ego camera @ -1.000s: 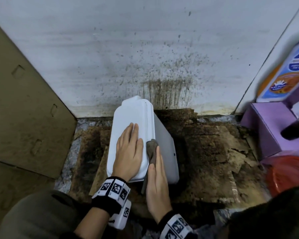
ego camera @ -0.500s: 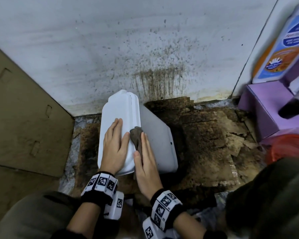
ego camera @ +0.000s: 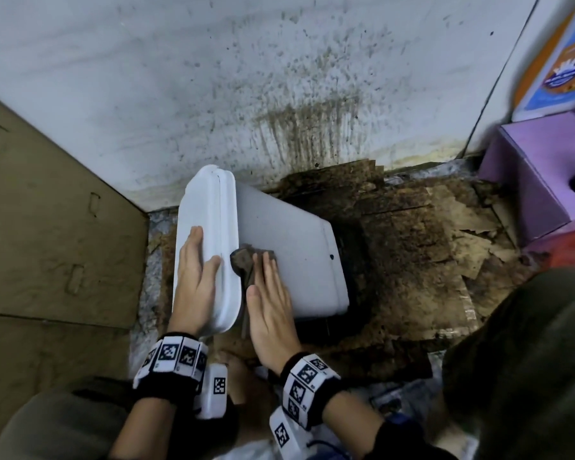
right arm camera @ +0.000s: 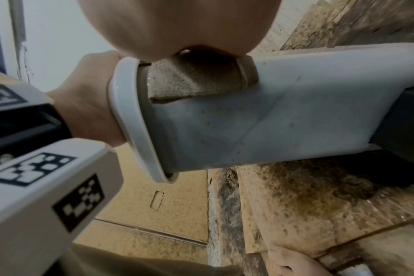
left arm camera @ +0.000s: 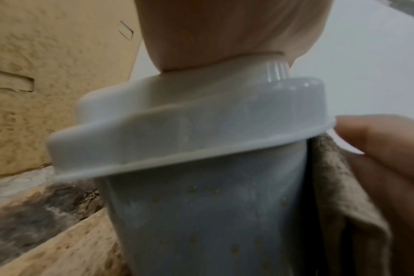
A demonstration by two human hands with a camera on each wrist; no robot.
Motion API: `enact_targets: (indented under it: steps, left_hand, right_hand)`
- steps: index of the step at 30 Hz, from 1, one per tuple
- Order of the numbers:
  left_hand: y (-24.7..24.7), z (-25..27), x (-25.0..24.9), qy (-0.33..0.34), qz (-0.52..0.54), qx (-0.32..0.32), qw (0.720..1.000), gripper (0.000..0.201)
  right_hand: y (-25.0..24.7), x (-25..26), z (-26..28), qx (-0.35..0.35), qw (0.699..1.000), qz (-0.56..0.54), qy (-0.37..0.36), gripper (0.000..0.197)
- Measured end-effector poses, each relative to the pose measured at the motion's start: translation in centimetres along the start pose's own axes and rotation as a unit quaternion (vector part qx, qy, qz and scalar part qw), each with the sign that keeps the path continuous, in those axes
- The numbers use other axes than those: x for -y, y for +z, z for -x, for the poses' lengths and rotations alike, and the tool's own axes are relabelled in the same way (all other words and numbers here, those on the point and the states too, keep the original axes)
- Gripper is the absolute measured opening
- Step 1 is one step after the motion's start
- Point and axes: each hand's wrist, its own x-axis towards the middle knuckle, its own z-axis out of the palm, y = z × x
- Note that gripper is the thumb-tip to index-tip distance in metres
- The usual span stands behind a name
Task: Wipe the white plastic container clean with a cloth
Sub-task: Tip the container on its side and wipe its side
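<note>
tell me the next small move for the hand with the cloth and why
Probably slide the right hand, flat on the brown cloth, along the white plastic container side away from the lid. The cloth sits just under the lid's rim, brown specks show lower on that wall, and the left hand steadies the lid.

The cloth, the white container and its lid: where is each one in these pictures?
cloth [ego camera: 246, 260], head view, bunched part just beyond the fingers
white container [ego camera: 292, 247], head view, bare side wall
lid [ego camera: 210, 207], head view, flat top face
</note>
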Motion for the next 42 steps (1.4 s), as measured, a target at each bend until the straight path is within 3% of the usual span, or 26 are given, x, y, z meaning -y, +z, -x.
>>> enact_targets:
  steps: [12, 17, 21, 25, 28, 31, 36, 42]
  left_hand:
    - [-0.3, 0.0, 0.5, 0.016, -0.027, 0.002, 1.000, 0.074]
    - [-0.2, 0.1, 0.5, 0.024, -0.024, -0.002, 0.999, 0.075]
    - [0.2, 0.1, 0.0, 0.028, -0.037, -0.006, 0.999, 0.075]
    - [0.5, 0.2, -0.5, 0.041, -0.052, -0.005, 0.998, 0.079]
    - [0.8, 0.2, -0.9, 0.046, -0.072, -0.009, 0.996, 0.082]
    - [1.3, 0.3, -1.5, 0.047, -0.081, -0.009, 0.996, 0.083]
    - [1.6, 0.2, -1.8, 0.036, -0.093, -0.005, 0.995, 0.079]
    - [1.2, 0.2, -1.3, 0.030, -0.085, -0.013, 0.996, 0.073]
  right_hand:
    - [0.2, -3.2, -0.4, -0.024, 0.997, 0.066, -0.012, 0.057]
    - [-1.6, -9.1, -0.5, -0.069, 0.993, 0.047, 0.088, 0.059]
    - [-2.7, -12.4, -1.9, -0.027, 0.983, 0.060, 0.172, 0.053]
    - [-2.7, -13.4, -2.7, -0.044, 0.968, 0.114, 0.220, 0.085]
    - [-2.6, -10.2, -2.7, -0.064, 0.964, 0.025, 0.257, 0.058]
    - [-1.8, -5.7, -1.6, -0.098, 0.968, -0.088, 0.214, 0.052]
    - [0.4, 0.3, 0.5, -0.071, 0.993, -0.074, 0.060, 0.054]
    - [-1.2, -4.5, 0.6, -0.040, 0.997, 0.051, -0.036, 0.056]
